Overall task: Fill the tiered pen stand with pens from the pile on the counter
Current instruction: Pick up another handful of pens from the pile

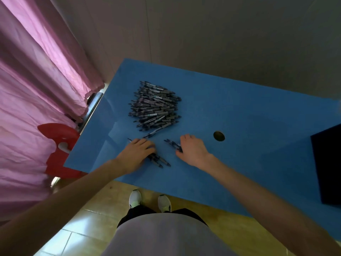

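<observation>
A big pile of grey-and-dark pens [156, 106] lies on the blue counter [239, 111], left of its middle. My left hand [136, 152] lies palm down near the front edge, its fingers curled over a small bunch of pens [160, 162] whose ends stick out toward the lower right. My right hand [192, 150] is a little to the right. Its fingertips and thumb pinch another small bunch of pens [172, 144]. One loose pen [152, 133] lies between the pile and my hands. No tiered pen stand can be made out.
A round hole [219, 136] opens in the counter right of my right hand. A dark block [327, 163] sits at the counter's right edge. A red plastic seat [59, 143] and a pink curtain [36, 80] stand to the left. The wall is behind the counter.
</observation>
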{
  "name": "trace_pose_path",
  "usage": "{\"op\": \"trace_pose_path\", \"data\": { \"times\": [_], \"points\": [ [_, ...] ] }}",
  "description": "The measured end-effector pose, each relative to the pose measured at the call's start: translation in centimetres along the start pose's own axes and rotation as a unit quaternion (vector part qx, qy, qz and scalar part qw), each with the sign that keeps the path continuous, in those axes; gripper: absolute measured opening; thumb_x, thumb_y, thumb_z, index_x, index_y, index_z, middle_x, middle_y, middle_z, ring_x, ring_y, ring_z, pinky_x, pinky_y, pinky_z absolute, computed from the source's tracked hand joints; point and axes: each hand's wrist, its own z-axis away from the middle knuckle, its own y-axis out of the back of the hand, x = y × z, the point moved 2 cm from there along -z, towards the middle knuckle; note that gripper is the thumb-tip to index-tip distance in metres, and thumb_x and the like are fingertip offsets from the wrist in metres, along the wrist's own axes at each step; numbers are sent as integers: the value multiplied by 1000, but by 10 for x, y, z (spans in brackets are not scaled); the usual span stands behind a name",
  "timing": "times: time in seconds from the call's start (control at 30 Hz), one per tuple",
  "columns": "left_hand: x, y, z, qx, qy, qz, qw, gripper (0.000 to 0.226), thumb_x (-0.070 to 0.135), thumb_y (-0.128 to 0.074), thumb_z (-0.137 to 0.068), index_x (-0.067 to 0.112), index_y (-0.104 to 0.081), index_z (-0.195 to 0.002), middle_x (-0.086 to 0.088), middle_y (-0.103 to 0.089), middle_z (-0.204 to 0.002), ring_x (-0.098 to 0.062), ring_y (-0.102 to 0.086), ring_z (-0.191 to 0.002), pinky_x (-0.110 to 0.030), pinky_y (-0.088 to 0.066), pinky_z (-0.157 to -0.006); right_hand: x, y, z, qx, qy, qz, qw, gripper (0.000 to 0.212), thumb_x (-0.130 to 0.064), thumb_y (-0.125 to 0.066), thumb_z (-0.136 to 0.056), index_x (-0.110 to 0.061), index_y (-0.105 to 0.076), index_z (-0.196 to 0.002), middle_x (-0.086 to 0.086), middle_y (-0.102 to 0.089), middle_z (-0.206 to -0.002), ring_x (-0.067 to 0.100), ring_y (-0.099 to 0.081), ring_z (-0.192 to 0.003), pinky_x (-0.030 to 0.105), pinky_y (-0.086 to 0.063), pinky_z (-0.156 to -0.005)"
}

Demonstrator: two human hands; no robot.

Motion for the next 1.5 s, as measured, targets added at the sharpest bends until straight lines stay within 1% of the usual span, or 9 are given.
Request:
{"op": "trace_pose_path", "data": {
  "times": [0.1, 0.2, 0.3, 0.4, 0.53, 0.73, 1.13, 1.37, 1.5],
  "points": [
    [8, -2, 11, 57, 134, 110, 983, 76, 1, -71, -72, 19, -52, -143, -10, -39, -155, -35, -41, -138, -51, -40, -109, -2, -6, 4, 1, 8, 25, 1000, 44, -49, -42, -103, -11, -50, -122, 8, -56, -115, 22, -56, -98, 33, -50, -71],
    [19, -1, 21, 125, 274, 159, 940, 68, 24, -75, -84, 18, -46, -146, -8, -48, -139, -32, -50, -124, -47, -47, -101, 0, -7, 7, 16, 4, 49, 999, 51, -58, -41, -101, -11, -49, -119, 7, -55, -111, 21, -56, -92, 32, -48, -66],
    [25, -3, 31, 123, 378, 196, 896, 31, 49, -64, -93, 21, -55, -104, 5, -61, -90, -20, -61, -80, -33, -46, -63, 1, -9, 11, 21, -13, 52, 998, 56, -63, -41, -99, -11, -49, -116, 7, -55, -109, 21, -56, -90, 31, -45, -63],
    [25, -4, 33, 43, 447, 214, 868, 67, 80, -36, -90, 18, -46, -66, 5, -50, -56, -20, -55, -55, -28, -35, -50, 2, -9, 12, 21, -28, 56, 998, 61, -69, -41, -95, -12, -50, -115, 6, -56, -107, 21, -57, -88, 31, -42, -61],
    [21, 10, 9, -1, 455, 181, 872, 77, 91, -38, -80, 18, -35, -55, -1, -44, -51, -20, -50, -49, -32, -44, -52, 1, -7, 10, 11, -21, 72, 997, 60, -71, -42, -94, -14, -52, -110, 4, -60, -103, 19, -60, -83, 30, -38, -59],
    [19, 29, -28, -52, 441, 168, 880, 54, 77, -65, -77, 25, -53, -74, 6, -54, -74, -19, -58, -80, -32, -47, -69, -2, 0, 7, -13, 25, 67, 997, 45, -58, -44, -99, -14, -53, -106, 3, -63, -100, 19, -56, -76, 32, -39, -58],
    [27, 22, -30, -24, 527, 323, 786, 40, 55, -71, -81, 16, -68, -73, -1, -74, -68, -15, -68, -69, -26, -49, -56, -1, 2, 1, -50, 94, 101, 989, 21, -26, -42, -104, -10, -54, -110, 6, -63, -104, 18, -49, -76, 32, -37, -64],
    [34, 4, -16, 25, 520, 343, 782, 40, 46, -61, -93, 12, -54, -74, -6, -58, -71, -23, -55, -63, -30, -42, -53, 15, -1, 7, -28, 24, -89, 995, 23, -30, -46, -102, -14, -46, -85, 1, -54, -81, 20, -55, -72, 35, -43, -60],
    [37, -3, -7, 42, 474, 355, 804, 44, 45, -47, -104, 13, -47, -73, -8, -51, -70, -26, -51, -65, -34, -40, -58, 27, -6, 17, 32, -99, -317, 943, 31, -25, -47, -105, -13, -45, -76, 3, -54, -71, 18, -49, -62, 34, -36, -55]
  ]
}}
